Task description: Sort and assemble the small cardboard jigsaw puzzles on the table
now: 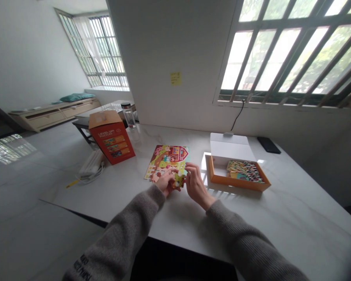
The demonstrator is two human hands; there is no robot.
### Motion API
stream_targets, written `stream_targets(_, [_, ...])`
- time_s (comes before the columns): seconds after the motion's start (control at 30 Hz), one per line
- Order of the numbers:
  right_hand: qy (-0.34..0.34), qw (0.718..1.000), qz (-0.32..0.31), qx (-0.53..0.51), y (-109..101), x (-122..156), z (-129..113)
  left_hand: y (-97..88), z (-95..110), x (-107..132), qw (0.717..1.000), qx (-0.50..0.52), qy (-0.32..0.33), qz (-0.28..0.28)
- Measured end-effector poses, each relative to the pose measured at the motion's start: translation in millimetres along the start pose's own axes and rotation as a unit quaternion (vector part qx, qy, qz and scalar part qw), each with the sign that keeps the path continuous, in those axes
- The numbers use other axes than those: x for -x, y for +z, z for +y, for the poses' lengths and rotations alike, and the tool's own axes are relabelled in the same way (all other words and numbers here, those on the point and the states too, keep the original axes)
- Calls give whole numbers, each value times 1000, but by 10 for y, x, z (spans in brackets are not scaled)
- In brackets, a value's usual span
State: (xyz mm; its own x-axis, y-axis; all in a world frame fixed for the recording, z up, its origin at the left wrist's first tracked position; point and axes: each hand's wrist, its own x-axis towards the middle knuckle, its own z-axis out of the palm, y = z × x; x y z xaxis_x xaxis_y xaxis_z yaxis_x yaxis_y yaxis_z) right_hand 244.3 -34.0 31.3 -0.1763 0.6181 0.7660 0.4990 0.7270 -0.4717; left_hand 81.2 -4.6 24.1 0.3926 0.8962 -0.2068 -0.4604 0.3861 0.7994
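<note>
A colourful jigsaw puzzle (160, 159) with a red barn and farm animals lies on the white table. Over its near edge, my left hand (166, 182) is closed on a joined cluster of puzzle pieces (179, 182), which sticks out past the fingers. From the other side, my right hand (194, 183) pinches at the right edge of this cluster, its fingertips bent against it. The hands partly hide the puzzle's lower part. To the right stands an orange box (236, 183) with its white lid folded back and many loose puzzle pieces (245, 170) inside.
A red puzzle carton (114, 142) stands at left, with a white power strip (92, 163) beside it and a glass bottle (130, 117) behind. A black phone (268, 145) lies at the back right. A yellow note (176, 78) is stuck to the wall.
</note>
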Motion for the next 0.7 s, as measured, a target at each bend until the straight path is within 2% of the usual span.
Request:
stream_targets(0.13, [-8,996,-83,11,35,-17,-145,66,-26,-3,997,76,-22,-23])
stream_targets(0.23, [-4,990,-135,-29,-36,-27,-187,70,2,-2,996,88,6,-6])
stream_targets(0.27, [14,991,-125,-46,-64,-27,-188,62,15,-1,997,73,20,8])
stream_targets(0.33, [84,992,-63,-73,-101,-19,-178,46,37,0,997,47,55,34])
stream_targets(0.4, [176,980,-1,-93,-91,0,-167,41,33,1,993,41,104,43])
stream_targets(0.43, [216,970,7,-110,-68,14,-166,45,15,0,990,41,131,40])
stream_targets(0.5, [273,947,-15,-166,-6,49,-169,57,-54,-4,986,23,165,16])
stream_targets(0.6, [323,911,-41,-253,70,102,-161,31,-168,-44,986,-50,160,-25])
stream_targets(0.67, [349,896,-34,-274,78,127,-130,-59,-144,-123,981,-106,161,-23])
stream_targets(0.7, [360,890,-27,-278,69,134,-109,-132,-77,-183,976,-134,170,-6])
